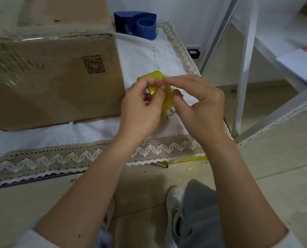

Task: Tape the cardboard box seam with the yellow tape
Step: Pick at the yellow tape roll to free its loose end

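Yellow tape roll (167, 99) is held up between both hands, just off the front right corner of the cardboard box (50, 72). It's a glossy, see-through yellow ring, mostly hidden behind fingers. Left hand (140, 111) is gripped around the roll with thumb and fingers pressed on it; right hand (197, 104) is pinched at the top edge of the roll, fingertips squeezed together where the tape end seems to be, though that bit is too blurry to be sure.

Box is worn, scuffed brown with a QR code printed on the side, parked on a white cloth-covered surface (145, 51) with lace trim. Blue dispenser (136, 24) is tucked behind the box's right corner. Open cloth is left right of the box, but white shelf struts (245, 68) are crowded in close on that side.
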